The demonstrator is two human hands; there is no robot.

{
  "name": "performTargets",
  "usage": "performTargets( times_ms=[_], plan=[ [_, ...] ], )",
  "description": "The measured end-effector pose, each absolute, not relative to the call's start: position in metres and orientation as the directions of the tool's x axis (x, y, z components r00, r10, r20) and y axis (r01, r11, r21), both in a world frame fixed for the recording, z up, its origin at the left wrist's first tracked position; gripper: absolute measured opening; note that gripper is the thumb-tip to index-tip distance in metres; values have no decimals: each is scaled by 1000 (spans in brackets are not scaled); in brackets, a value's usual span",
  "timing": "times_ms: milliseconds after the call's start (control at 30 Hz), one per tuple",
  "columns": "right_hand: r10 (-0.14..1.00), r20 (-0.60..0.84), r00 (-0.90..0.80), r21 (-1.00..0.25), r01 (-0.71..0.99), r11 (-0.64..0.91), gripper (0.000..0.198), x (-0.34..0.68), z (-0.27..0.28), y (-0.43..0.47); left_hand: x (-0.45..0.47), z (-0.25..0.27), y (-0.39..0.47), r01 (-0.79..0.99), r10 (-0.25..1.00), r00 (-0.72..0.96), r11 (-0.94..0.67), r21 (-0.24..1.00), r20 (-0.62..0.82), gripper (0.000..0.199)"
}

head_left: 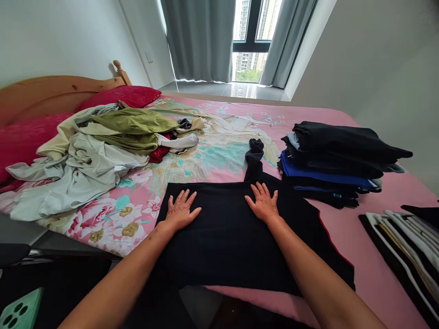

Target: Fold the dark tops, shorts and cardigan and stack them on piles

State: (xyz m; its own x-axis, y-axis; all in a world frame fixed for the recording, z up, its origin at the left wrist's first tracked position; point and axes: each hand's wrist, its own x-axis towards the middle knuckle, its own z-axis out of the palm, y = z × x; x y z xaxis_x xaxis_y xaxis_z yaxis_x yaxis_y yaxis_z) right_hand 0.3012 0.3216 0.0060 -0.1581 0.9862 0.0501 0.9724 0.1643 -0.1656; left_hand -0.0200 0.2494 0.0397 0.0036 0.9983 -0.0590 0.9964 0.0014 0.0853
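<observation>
A black long-sleeved top (222, 233) is spread on the near edge of the bed, its lower right edge trimmed in red. One dark sleeve (254, 160) sticks out beyond it, away from me. My left hand (180, 210) lies flat on the left part of the cloth, fingers spread. On the right part, close to where the sleeve comes out, my right hand (264, 201) also rests flat with its fingers apart. Neither hand grips anything.
Loose clothes (103, 146) lie heaped at the left by red pillows (123, 97). A stack of folded dark clothes (339, 160) stands at the right, with a row of folded garments (408, 246) nearer me. A green phone (22, 310) is at the lower left.
</observation>
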Motion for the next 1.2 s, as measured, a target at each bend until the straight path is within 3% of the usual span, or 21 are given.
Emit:
performTargets(
  times_ms=[100, 233, 300, 400, 533, 800, 900, 1000, 1133, 1200],
  plan=[
    [985, 81, -155, -174, 970, 167, 62, 302, 3, 321, -33, 45, 266, 996, 999, -34, 36, 87, -22, 58],
    [983, 106, -153, -167, 971, 169, 60, 302, 0, 322, -57, 46, 295, 953, 954, -292, 285, 99, 61, 58],
    [983, 109, -150, -167, 972, 167, 60, 302, 1, 323, -67, 45, 307, 937, 940, -338, 332, 109, 41, 57],
    [983, 114, -144, -180, 970, 163, 58, 301, 4, 323, -80, 44, 316, 948, 954, -299, 295, 122, 20, 53],
    [977, 159, -141, -221, 959, 174, 52, 298, 7, 319, -90, 34, 315, 954, 951, -275, 251, 164, 144, 50],
    [880, 475, -3, -483, 835, 263, 35, 327, 22, 381, -102, 8, 313, 962, 928, -243, 193, 194, 282, 45],
    [871, 488, -62, -335, 908, 252, 48, 339, 42, 439, -105, 4, 314, 961, 920, -239, 179, 211, 311, 44],
    [909, 364, -201, -136, 955, 265, 60, 338, 59, 487, -107, 3, 313, 962, 917, -224, 153, 227, 331, 43],
    [918, 152, -367, 123, 928, 351, 43, 318, 86, 519, -106, 3, 311, 957, 913, -231, 152, 247, 335, 42],
    [908, 95, -408, 179, 904, 387, 30, 303, 105, 523, -106, 2, 311, 953, 911, -243, 160, 257, 333, 41]
  ],
)
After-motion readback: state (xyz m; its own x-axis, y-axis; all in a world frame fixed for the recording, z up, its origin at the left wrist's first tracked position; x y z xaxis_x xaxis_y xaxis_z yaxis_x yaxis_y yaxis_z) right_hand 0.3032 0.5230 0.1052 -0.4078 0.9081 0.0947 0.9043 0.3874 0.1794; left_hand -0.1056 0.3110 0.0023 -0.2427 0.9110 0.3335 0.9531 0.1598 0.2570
